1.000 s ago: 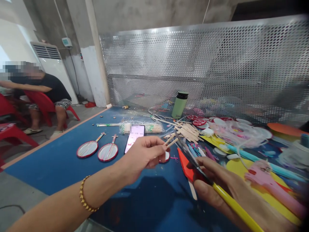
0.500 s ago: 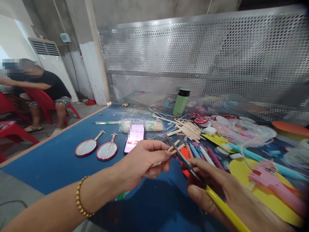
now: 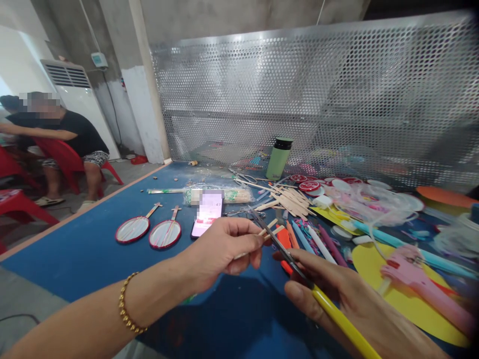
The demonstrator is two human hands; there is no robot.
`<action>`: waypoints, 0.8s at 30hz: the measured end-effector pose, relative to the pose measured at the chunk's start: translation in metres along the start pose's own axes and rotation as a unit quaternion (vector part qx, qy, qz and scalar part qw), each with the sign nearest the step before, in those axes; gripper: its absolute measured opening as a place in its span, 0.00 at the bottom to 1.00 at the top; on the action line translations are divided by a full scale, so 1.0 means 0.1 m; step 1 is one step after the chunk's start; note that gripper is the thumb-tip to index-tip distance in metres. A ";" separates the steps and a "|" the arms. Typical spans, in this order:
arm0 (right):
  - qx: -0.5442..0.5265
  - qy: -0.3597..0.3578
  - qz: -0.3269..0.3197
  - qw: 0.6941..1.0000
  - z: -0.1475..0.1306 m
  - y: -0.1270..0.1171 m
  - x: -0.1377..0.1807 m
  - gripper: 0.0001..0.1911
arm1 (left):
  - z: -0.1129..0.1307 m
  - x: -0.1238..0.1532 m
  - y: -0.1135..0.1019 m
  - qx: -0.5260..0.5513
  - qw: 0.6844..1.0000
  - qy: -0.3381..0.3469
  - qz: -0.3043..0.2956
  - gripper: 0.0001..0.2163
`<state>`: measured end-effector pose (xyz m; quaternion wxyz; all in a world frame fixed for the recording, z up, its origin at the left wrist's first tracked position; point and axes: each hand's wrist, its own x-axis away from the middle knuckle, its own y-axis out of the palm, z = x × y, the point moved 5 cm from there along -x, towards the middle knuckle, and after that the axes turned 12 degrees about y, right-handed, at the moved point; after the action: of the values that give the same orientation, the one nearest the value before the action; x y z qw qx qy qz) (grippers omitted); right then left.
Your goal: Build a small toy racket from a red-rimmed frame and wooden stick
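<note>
My left hand (image 3: 228, 244) is closed in a pinch around a pair of thin wooden sticks (image 3: 276, 230), whose pale ends stick out past the fingertips. Over these ends lies the long, narrow metal end of a yellow-handled tool (image 3: 333, 306); its exact kind is unclear. My right hand (image 3: 337, 294) grips this tool, with the thumb below and the fingers above. Beyond my left hand lie a lit phone (image 3: 207, 222) and two round, red-rimmed pieces with stick necks, a left one (image 3: 132, 230) and a right one (image 3: 164, 234).
A pile of flat wooden sticks (image 3: 294, 199), a green bottle (image 3: 279, 159) and wrapped sticks (image 3: 235, 194) lie farther back. To the right are a pink glue gun (image 3: 415, 279), yellow sheets and colored rods. A perforated metal panel (image 3: 262, 89) closes the back. People sit at left.
The view has shifted slightly. My right hand and the tool sit a little farther left, with the tool still across the stick ends. My left hand keeps its hold.
</note>
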<state>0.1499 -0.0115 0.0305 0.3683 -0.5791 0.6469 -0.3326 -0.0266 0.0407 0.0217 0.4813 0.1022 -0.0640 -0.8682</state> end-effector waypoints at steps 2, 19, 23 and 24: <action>0.000 -0.025 -0.046 0.999 -0.03 0.03 0.00 0.30 | 0.00 0.00 0.01 -0.001 1.000 0.004 0.000 0.06; 0.021 -0.114 -0.070 0.991 -0.09 0.10 0.19 0.14 | -0.07 0.14 0.17 0.066 0.996 -0.037 -0.045 0.08; 0.018 -0.111 -0.078 0.991 -0.07 0.11 0.18 0.13 | -0.06 0.15 0.19 0.072 0.996 -0.038 -0.047 0.06; 0.017 -0.105 -0.079 0.991 -0.06 0.10 0.18 0.13 | -0.07 0.15 0.19 0.074 0.996 -0.035 -0.047 0.05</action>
<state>0.1387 -0.0282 0.0229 0.4163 -0.6539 0.5511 -0.3090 -0.0173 0.0181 0.0174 0.4289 0.1097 -0.1397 -0.8857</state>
